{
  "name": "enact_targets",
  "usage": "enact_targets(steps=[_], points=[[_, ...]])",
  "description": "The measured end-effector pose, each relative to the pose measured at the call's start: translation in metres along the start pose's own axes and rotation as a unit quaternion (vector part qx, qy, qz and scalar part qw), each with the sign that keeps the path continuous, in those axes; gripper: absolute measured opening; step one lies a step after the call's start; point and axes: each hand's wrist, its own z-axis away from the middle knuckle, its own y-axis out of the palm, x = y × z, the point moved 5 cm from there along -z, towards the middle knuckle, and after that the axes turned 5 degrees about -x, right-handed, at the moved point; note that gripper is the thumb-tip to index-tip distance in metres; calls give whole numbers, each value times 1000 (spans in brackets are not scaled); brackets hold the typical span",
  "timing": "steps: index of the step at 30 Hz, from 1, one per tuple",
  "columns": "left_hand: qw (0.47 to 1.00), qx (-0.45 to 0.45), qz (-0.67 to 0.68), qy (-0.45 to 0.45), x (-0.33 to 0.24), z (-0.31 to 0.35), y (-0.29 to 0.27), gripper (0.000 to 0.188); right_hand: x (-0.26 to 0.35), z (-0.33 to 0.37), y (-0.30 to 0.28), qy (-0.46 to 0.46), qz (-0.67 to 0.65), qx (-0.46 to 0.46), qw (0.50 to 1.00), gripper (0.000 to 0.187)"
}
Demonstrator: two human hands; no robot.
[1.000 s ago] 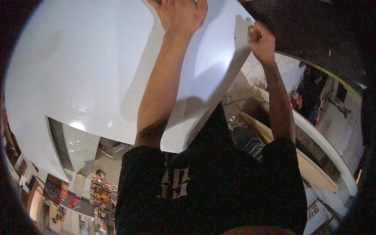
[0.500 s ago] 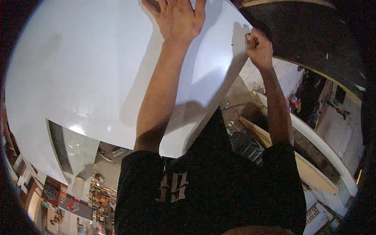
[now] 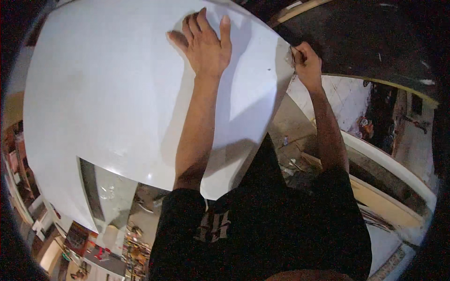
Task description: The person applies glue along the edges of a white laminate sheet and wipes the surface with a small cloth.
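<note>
A large, glossy white sheet (image 3: 108, 84) spreads across the left and middle of the view. My left hand (image 3: 205, 51) lies on it near the far side, fingers spread and holding nothing. At the sheet's right edge is my right hand (image 3: 309, 68), its fingers curled closed beside the edge. What those fingers pinch is too small and dark to make out. A small dark speck (image 3: 269, 69) marks the white surface left of my right hand.
A dark panel (image 3: 365, 42) with a pale edge lies at the far right. Below it, a curved white strip (image 3: 389, 161) and a tan board (image 3: 384, 201) run diagonally. Assorted clutter (image 3: 136, 253) lies at the lower left, near a small red object (image 3: 101, 253).
The view has shifted, so the sheet and my left hand appear lower. My left hand stays spread on the sheet. My right hand remains closed at the edge, shifted slightly relative to the speck.
</note>
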Motion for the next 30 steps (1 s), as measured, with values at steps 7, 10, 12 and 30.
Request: enact_targets(steps=[7, 10, 12, 30], points=[[999, 33, -24, -20, 3, -3, -11, 70, 38, 33, -4, -52, -39, -27, 998, 24], [999, 27, -17, -5, -8, -3, -3, 69, 1, 35, 1, -21, -20, -80, 996, 27], [1000, 28, -9, -7, -8, -2, -2, 68, -12, 33, 0, -35, 25, -102, 994, 29], [999, 22, -26, -2, 6, -1, -8, 67, 8, 82, -14, 54, -81, -150, 984, 24]])
